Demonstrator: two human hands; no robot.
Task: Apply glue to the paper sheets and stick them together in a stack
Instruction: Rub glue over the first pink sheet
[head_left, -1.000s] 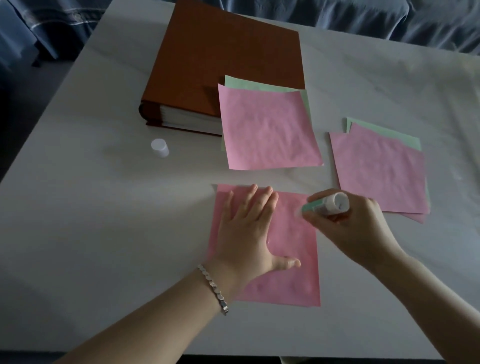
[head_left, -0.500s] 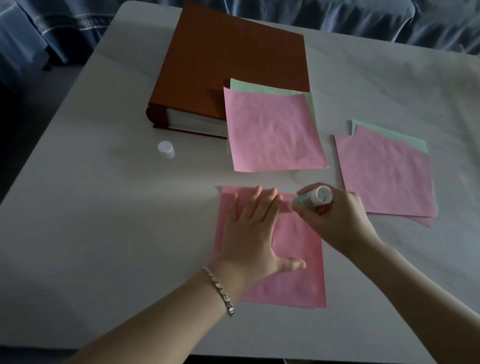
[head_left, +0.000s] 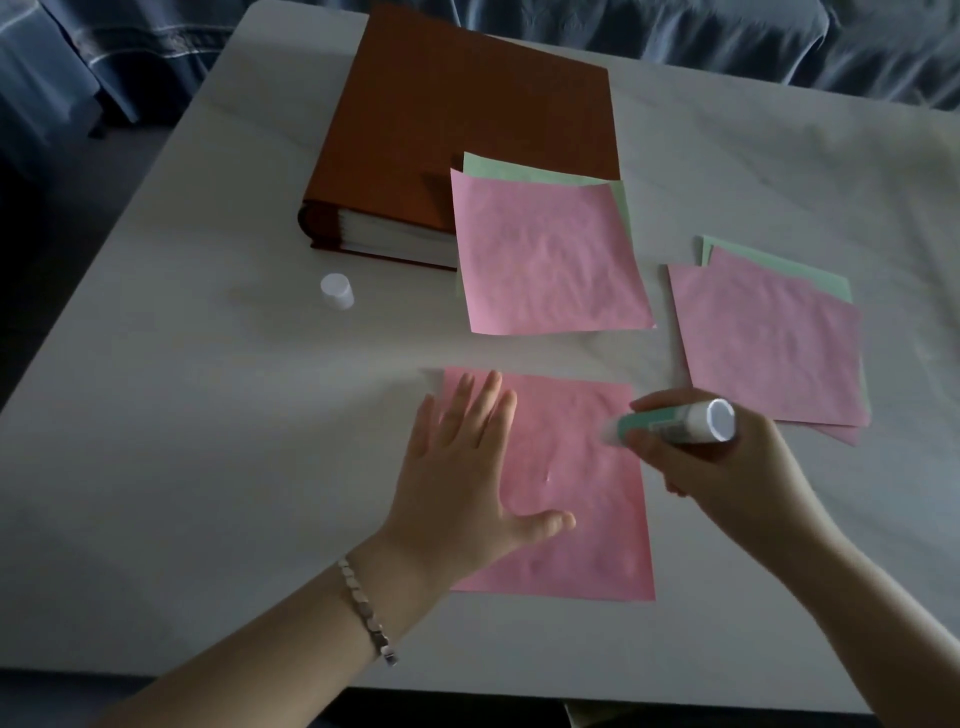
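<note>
I'm mid-glue on pink sheet at front of table: left hand flat, fingers spread, pinning it, right hand wrapped round glue stick, tip at right edge; two pink/green piles behind unstacked, so lots left.

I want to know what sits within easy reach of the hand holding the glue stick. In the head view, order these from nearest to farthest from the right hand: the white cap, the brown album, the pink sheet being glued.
From the right hand:
1. Pink sheet, directly beside it, to its left.
2. Brown album, far side, up-left.
3. White cap, far left, by the album's corner.
</note>
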